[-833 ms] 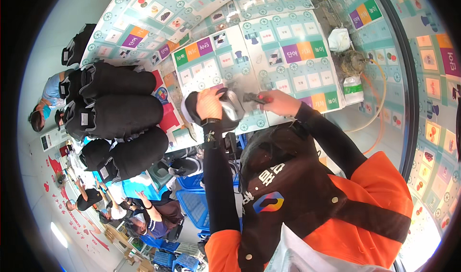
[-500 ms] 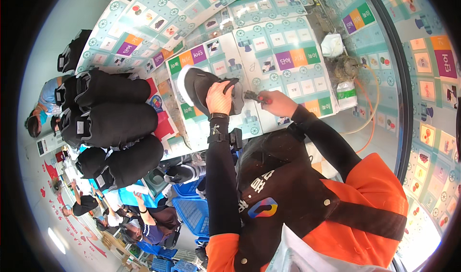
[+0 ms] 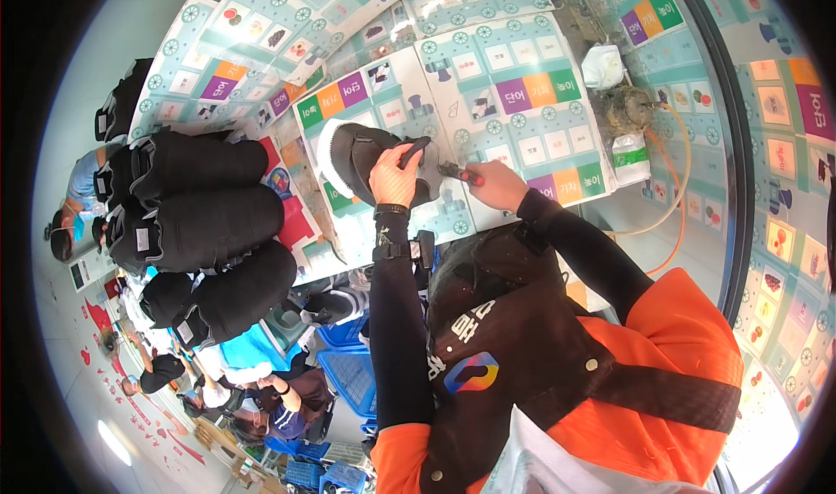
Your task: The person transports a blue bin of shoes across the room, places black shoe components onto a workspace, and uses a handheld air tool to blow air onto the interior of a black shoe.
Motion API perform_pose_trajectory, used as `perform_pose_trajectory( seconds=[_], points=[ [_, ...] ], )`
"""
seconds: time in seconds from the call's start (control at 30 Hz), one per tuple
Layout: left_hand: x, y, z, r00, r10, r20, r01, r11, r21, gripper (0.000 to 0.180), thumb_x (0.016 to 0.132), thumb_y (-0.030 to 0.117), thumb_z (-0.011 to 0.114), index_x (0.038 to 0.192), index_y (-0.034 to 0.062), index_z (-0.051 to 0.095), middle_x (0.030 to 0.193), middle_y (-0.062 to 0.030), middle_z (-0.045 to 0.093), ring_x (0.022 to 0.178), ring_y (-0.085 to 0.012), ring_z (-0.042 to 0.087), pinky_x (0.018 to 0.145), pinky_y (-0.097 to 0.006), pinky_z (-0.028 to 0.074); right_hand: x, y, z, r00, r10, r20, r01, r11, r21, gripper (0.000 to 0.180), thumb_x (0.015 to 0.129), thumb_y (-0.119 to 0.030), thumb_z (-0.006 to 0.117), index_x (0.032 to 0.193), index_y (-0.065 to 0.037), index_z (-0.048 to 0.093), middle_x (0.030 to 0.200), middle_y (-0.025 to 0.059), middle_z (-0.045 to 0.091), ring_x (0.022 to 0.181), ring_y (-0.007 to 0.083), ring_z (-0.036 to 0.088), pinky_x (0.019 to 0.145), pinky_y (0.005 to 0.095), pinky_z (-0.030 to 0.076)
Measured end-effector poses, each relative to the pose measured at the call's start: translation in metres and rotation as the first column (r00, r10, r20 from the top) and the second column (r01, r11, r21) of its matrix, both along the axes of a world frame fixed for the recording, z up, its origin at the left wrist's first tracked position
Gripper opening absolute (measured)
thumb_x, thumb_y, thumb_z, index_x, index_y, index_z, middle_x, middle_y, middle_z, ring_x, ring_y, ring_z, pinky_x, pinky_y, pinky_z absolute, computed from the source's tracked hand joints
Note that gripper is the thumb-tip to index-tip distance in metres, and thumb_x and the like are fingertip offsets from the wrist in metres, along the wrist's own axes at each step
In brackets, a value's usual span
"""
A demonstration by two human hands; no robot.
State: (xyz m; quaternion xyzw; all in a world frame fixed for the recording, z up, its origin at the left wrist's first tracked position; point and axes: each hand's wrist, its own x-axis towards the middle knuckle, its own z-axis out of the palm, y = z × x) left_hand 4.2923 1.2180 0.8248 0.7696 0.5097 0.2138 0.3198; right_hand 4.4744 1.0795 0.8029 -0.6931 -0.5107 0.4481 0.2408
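My left hand (image 3: 394, 179) grips a dark grey and black shoe (image 3: 355, 152) with a white sole, held above the tabletop. Its sole faces left, and a black strap or loop shows by my fingers. Closed around a small hand tool (image 3: 453, 172) with a dark head and red on its handle, my right hand (image 3: 498, 186) works from the right. The tool's head meets the right end of the shoe or lies very close to it. Its exact kind is too small to make out.
Printed boards (image 3: 509, 132) cover the worktop. Several black shoe uppers (image 3: 213, 224) are stacked at left. Blue baskets (image 3: 348, 381) and other people stand lower left. At right are a white cup-like object (image 3: 603, 65), a yellow hose (image 3: 688, 154) and a dark frame bar (image 3: 736, 145).
The whole view has shifted slightly. Both hands keep hold of the shoe and tool, in nearly the same pose, with the tool's head still at the shoe's right end.
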Motion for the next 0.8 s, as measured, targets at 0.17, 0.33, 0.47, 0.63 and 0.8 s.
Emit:
perform_pose_trajectory(
  seconds=[0.17,0.33,0.47,0.63,0.8],
  points=[
    [-0.004,-0.001,0.002,0.999,0.015,-0.035,-0.017,0.999,-0.049,0.029,0.086,0.023,0.080,0.106,0.0040,0.075,0.096,-0.0086,0.073,0.078,-0.0207,0.067,0.075,-0.031,0.054,-0.003,0.000,0.005,0.991,0.131,0.006,-0.130,0.989,-0.064,0.027,0.083,-0.020,0.057,0.101,-0.004,0.070,0.087,0.0246,0.070,0.087,0.0456,0.066,0.079,0.0530,0.052],
    [-0.005,-0.006,0.001,1.000,-0.014,0.011,0.014,0.999,0.038,0.024,0.086,0.021,0.078,0.103,0.0054,0.075,0.091,-0.0073,0.071,0.078,-0.0216,0.069,0.072,-0.032,0.054,-0.006,-0.001,0.001,1.000,-0.003,0.005,0.003,0.999,0.035,0.022,0.083,-0.018,0.057,0.097,-0.004,0.068,0.085,0.0255,0.068,0.085,0.0468,0.065,0.076,0.0534,0.050],
    [-0.004,-0.008,0.001,1.000,0.006,0.006,-0.006,1.000,0.009,0.024,0.085,0.021,0.079,0.104,0.0054,0.075,0.091,-0.0072,0.071,0.076,-0.0213,0.068,0.072,-0.031,0.054,-0.005,0.001,-0.007,0.995,0.095,-0.009,-0.094,0.992,0.080,0.018,0.083,-0.016,0.058,0.094,-0.003,0.065,0.084,0.0254,0.066,0.085,0.0477,0.063,0.073,0.0529,0.049],
    [-0.008,-0.011,0.003,0.999,-0.004,0.036,0.004,1.000,0.009,0.026,0.083,0.019,0.079,0.105,0.0058,0.074,0.088,-0.0076,0.068,0.075,-0.0212,0.067,0.071,-0.031,0.053,-0.005,0.002,-0.005,0.999,0.031,-0.030,-0.029,0.997,0.065,0.018,0.084,-0.016,0.058,0.093,-0.003,0.065,0.083,0.0255,0.066,0.085,0.0479,0.063,0.074,0.0521,0.050],
    [-0.013,-0.009,0.005,0.976,-0.041,-0.212,0.053,0.997,0.052,0.029,0.086,0.020,0.072,0.112,0.0081,0.073,0.095,-0.0098,0.065,0.087,-0.0269,0.067,0.078,-0.037,0.054,-0.004,0.003,0.008,0.991,0.135,-0.004,-0.135,0.990,-0.039,0.027,0.083,-0.019,0.057,0.102,-0.003,0.069,0.092,0.0259,0.069,0.093,0.0462,0.065,0.081,0.0516,0.051]
  ],
)
